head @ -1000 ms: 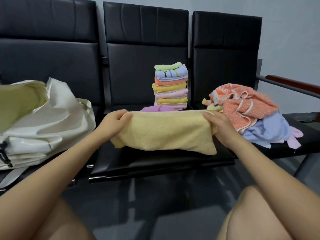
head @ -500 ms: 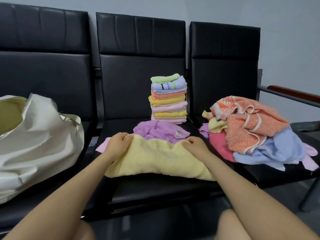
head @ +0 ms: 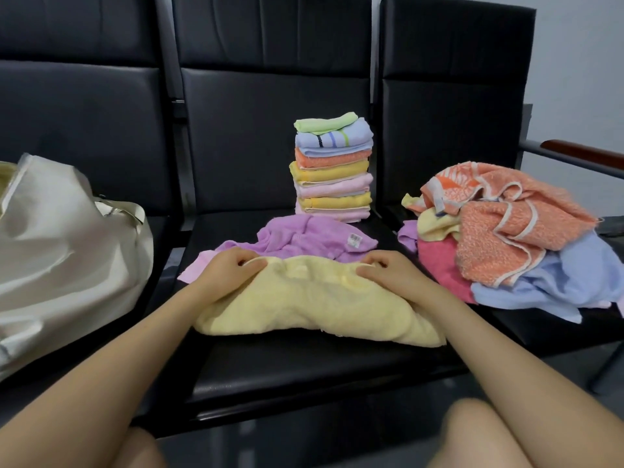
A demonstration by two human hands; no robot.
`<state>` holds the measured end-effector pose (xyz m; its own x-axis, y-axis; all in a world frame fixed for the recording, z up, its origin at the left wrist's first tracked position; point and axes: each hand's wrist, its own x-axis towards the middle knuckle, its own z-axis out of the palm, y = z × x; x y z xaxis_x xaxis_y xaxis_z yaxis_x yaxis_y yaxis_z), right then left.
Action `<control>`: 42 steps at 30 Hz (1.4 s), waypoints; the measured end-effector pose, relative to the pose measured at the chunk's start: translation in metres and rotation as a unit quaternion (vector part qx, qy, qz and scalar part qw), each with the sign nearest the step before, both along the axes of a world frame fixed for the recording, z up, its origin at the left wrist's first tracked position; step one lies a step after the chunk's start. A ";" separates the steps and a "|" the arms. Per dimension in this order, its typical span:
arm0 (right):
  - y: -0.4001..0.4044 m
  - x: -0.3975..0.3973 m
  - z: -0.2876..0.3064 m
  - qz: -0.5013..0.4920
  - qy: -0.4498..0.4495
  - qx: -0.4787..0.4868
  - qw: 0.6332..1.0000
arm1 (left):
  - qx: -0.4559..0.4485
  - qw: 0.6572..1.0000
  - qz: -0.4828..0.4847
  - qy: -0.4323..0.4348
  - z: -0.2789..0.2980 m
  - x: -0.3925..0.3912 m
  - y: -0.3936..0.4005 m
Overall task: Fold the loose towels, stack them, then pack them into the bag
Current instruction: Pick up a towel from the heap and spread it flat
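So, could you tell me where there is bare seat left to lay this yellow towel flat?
Bare seat shows on the middle seat in front of the yellow towel, and left of the folded stack behind the purple towel. The right seat is crowded with the loose pile; the bag fills most of the left seat.

You face a row of black padded seats (head: 304,366), three across from 9 to 3 o'clock. At 2 o'clock a grey metal armrest with a reddish-brown wooden top (head: 580,152) crosses a pale grey wall (head: 580,62).
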<state>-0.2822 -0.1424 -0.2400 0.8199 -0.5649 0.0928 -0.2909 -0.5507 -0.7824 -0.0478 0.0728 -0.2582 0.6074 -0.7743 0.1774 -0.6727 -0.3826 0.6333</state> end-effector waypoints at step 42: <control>0.009 -0.053 0.035 -0.163 -0.134 -0.079 0.974 | -0.114 0.980 0.118 -0.114 0.046 -0.031 0.049</control>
<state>-0.3354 -0.1333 -0.2050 0.5340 -0.7523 0.3858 -0.2672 -0.5831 -0.7672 -0.0790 0.1215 -0.2119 0.6892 -0.5413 0.4816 -0.7166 -0.4114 0.5632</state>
